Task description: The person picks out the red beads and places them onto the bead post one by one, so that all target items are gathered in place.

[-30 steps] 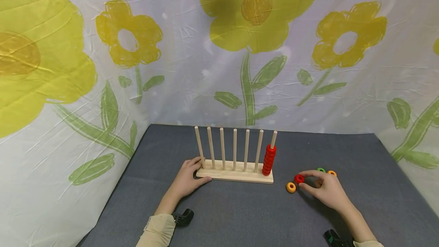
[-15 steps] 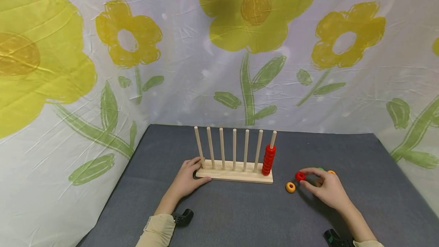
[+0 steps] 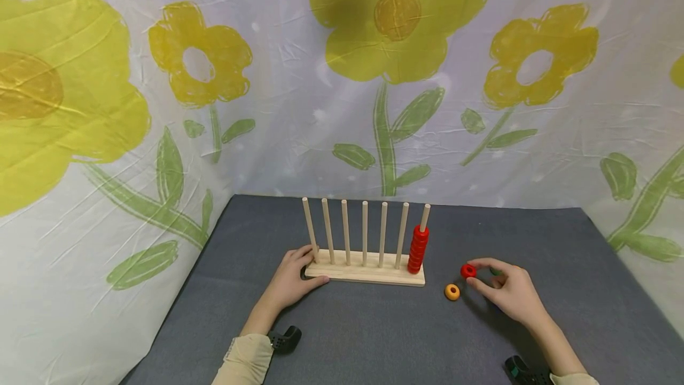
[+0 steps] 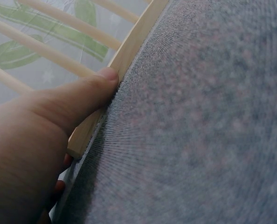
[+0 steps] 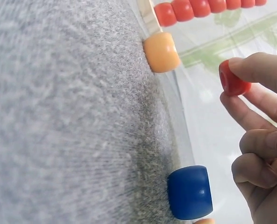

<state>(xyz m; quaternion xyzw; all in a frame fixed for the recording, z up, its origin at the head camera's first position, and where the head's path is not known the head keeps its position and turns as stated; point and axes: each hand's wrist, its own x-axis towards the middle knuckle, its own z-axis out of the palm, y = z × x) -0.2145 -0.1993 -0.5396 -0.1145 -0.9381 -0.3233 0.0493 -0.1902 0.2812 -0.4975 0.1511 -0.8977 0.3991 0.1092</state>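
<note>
A wooden bead stand (image 3: 366, 275) with several upright pegs is on the table, and red beads (image 3: 418, 249) are stacked on its rightmost peg. My left hand (image 3: 288, 281) grips the stand's left end; in the left wrist view the thumb (image 4: 89, 95) lies along the front edge, the other fingers mostly hidden behind. My right hand (image 3: 510, 296) pinches a single red bead (image 5: 232, 79) between thumb and fingertips, raised above the table to the right of the stand. An orange bead (image 3: 452, 292) lies just left of that hand.
A blue bead (image 5: 190, 192) sits on the cloth in the right wrist view, an orange one (image 5: 205, 221) partly showing below it. Behind my right hand a green bead (image 3: 497, 271) is mostly covered. A flower-printed curtain (image 3: 283, 135) hangs at the table's (image 3: 374, 337) back edge.
My right hand has lifted the red bead up from beside the orange bead, moving slightly away from me. The left hand and the stand have stayed put.
</note>
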